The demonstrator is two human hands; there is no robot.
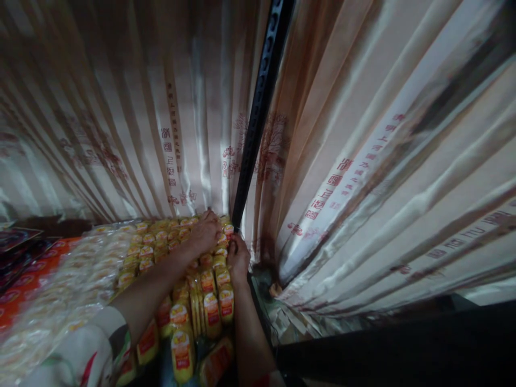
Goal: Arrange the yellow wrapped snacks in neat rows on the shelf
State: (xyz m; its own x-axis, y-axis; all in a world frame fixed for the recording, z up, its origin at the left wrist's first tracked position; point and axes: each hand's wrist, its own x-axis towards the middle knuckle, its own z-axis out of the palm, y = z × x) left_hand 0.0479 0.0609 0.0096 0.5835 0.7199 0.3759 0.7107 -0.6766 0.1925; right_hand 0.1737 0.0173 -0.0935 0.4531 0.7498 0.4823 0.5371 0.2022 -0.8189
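Note:
Rows of small yellow packets (212, 309) with red and orange labels stand packed together in the lower middle of the head view. My left hand (207, 232) reaches across them to the back rows by the curtain, its fingers bent down and closed. What those fingers hold, if anything, is hidden. At the right edge of the rows, beside the metal post, my right hand (238, 255) has its fingers curled in at a yellow packet (228, 230) in the back corner. The dim, blurred picture hides the exact contact of the fingertips.
Clear-wrapped pale packets (76, 274) lie left of the yellow ones, with an orange printed sheet (24, 293) and dark flat packs (20, 255) beyond. A black perforated post (258, 118) rises at the back corner. Pale printed curtains (193, 134) hang behind and to the right.

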